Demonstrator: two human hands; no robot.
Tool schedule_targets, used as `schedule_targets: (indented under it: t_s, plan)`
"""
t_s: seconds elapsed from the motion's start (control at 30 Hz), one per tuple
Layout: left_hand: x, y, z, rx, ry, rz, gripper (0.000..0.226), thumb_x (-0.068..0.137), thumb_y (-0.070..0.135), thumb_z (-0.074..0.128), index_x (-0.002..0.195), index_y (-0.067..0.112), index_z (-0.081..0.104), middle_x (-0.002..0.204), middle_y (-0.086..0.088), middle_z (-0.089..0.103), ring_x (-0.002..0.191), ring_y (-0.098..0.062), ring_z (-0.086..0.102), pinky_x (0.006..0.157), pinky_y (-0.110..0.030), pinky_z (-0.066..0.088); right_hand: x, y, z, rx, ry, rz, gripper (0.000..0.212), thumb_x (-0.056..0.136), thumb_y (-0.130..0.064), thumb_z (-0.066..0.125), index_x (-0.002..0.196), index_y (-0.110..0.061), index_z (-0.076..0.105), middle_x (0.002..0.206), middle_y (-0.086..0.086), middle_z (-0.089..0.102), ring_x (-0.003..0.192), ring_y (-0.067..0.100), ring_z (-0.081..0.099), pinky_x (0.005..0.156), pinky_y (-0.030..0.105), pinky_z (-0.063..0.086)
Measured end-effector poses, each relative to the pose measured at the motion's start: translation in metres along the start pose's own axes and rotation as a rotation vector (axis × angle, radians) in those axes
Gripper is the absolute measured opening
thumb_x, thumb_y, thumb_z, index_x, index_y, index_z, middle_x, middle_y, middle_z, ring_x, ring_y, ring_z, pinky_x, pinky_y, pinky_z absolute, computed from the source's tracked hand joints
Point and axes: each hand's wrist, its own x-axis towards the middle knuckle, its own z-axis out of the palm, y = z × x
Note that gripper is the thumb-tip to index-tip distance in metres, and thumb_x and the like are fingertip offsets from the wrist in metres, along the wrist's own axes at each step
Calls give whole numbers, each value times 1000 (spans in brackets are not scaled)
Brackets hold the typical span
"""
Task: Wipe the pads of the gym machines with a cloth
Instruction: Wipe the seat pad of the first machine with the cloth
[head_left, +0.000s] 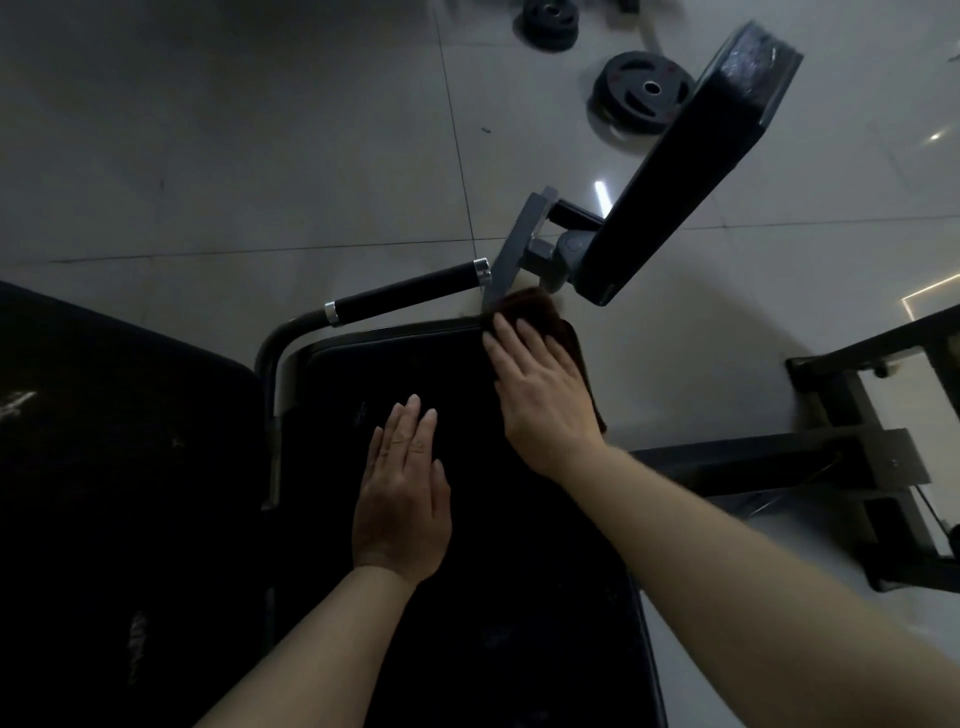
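A black seat pad of a gym machine fills the lower middle of the head view. My left hand lies flat on it, fingers straight and together. My right hand presses flat on a dark brown cloth at the pad's far right corner; the cloth hangs over the pad's right edge. A second, long black pad stands tilted on a grey bracket beyond the cloth. Another black pad lies to the left.
A black-gripped handle bar runs along the far edge of the seat pad. Weight plates lie on the grey tiled floor behind. A dark metal frame stands on the right.
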Motion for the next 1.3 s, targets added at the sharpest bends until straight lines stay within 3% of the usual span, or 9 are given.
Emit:
schedule_targets:
  t_s: [0.2,0.3,0.37,0.57,0.67,0.83,1.07,1.2,1.3]
  plan:
    - [0,3,-3,45,-41,-4,51,95,28,29,139,9,44,152,-11,31,143,-22,20,115,-43,21,-101,-8,9,42,-16,32,56,95,-41,33,147,-20,33,153,-2,31,140,15,30,110,29,17]
    - [0,3,-1,39,-41,-5,50,95,27,29,138,10,45,152,-12,31,143,-23,21,116,-42,20,-75,-5,7,-1,-29,20,61,96,-48,20,151,-23,11,159,-5,6,146,12,3,114,30,-3]
    - [0,2,-1,34,-25,6,49,95,26,30,138,10,46,151,-12,33,143,-22,21,116,-42,21,-39,-2,8,-49,5,5,59,97,-49,17,151,-27,9,160,-4,1,146,15,-8,115,36,-13]
    - [-1,0,1,75,-15,21,47,95,23,30,137,11,46,150,-12,35,142,-21,22,116,-39,20,37,10,-2,-69,59,107,44,97,-49,31,138,-37,38,154,5,25,145,28,7,114,50,5]
    - [0,0,1,68,-17,19,47,95,24,30,137,11,47,150,-12,35,142,-21,22,116,-40,21,29,10,-1,-71,75,153,51,99,-47,27,147,-35,24,156,6,20,145,27,7,116,48,8]
    - [0,0,-2,57,-46,8,49,95,27,29,138,10,47,151,-13,33,143,-23,22,116,-43,20,-38,3,8,14,9,206,55,101,-45,15,150,-31,-6,158,-2,-15,144,22,-20,119,42,-2]
    - [1,3,-3,88,-66,-7,53,94,32,26,140,13,44,154,-10,28,144,-24,19,117,-40,15,-141,-11,40,-32,45,176,54,99,-42,26,150,-25,22,159,3,14,147,29,7,112,47,17]
    - [2,3,-2,86,-63,-2,52,94,31,29,140,13,45,154,-11,29,144,-25,21,117,-40,15,-115,-1,28,-36,38,128,54,98,-44,30,148,-25,27,159,8,15,146,33,6,115,48,19]
    - [3,2,-2,98,-51,3,52,94,32,31,139,12,46,152,-14,32,143,-26,23,116,-41,18,-48,11,13,-21,13,146,55,99,-48,24,151,-33,12,161,4,-3,146,30,-11,117,46,6]
